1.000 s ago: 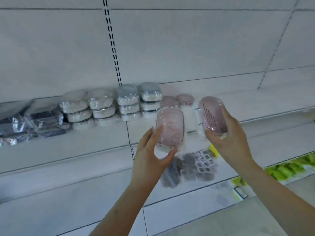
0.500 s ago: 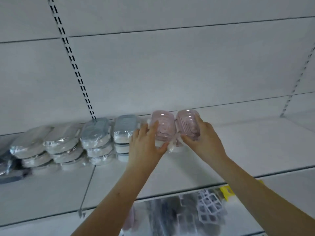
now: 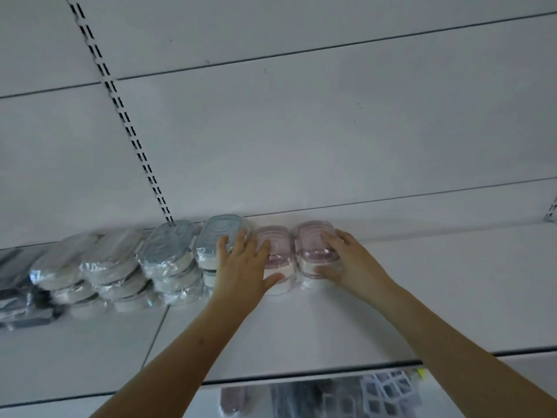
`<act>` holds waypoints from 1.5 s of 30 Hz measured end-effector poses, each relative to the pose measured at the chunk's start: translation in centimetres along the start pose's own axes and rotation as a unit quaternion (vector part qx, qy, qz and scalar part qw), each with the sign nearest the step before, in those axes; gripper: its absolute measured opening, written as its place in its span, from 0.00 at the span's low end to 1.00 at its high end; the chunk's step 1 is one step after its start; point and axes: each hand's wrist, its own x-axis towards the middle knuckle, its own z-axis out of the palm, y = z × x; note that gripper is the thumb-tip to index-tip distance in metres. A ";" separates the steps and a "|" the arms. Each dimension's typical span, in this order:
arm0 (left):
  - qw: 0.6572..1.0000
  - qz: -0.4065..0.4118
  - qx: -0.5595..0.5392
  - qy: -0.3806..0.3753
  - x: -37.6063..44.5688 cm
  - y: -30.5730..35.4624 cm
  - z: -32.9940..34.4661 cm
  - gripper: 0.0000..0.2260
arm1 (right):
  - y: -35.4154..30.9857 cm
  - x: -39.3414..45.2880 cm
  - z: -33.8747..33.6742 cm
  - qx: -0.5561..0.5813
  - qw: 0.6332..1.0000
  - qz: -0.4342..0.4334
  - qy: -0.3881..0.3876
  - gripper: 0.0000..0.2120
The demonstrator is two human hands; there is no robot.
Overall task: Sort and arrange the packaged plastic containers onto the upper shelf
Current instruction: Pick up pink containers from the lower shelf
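Two pink-lidded plastic containers in clear wrap stand side by side at the back of the upper shelf [image 3: 437,297], each on top of another container. My left hand [image 3: 244,267] holds the left pink container [image 3: 278,239], thumb on its front and fingers spread over the top, partly reaching onto the neighbouring blue-grey container [image 3: 220,233]. My right hand [image 3: 352,263] grips the right pink container [image 3: 313,236], fingers over the lid and thumb at its lower front.
Left of the pink ones run stacks of wrapped blue-grey containers [image 3: 168,245] and pale grey ones [image 3: 114,257], then dark packages [image 3: 15,267] at the far left. Bare shelf stretches to the right. Wrapped goods [image 3: 385,396] lie on the shelf below.
Both hands have carried the pink containers up and back onto the upper shelf, and they now sit on the containers lying there. My view has tilted upward.
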 end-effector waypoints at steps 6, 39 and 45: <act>1.000 -0.010 -0.014 0.005 -0.1 0.4 -0.1 0.34 | -0.8 -0.5 -0.2 -0.085 0.996 -0.004 -0.009 0.42; 0.925 -0.070 -0.368 0.058 -39.0 -11.0 12.4 0.15 | -28.3 -15.2 20.8 0.050 0.960 -0.165 0.222 0.13; 0.912 -0.158 -0.366 -0.099 -43.1 -11.6 21.9 0.16 | -22.7 -18.0 32.4 0.022 0.988 -0.110 0.109 0.13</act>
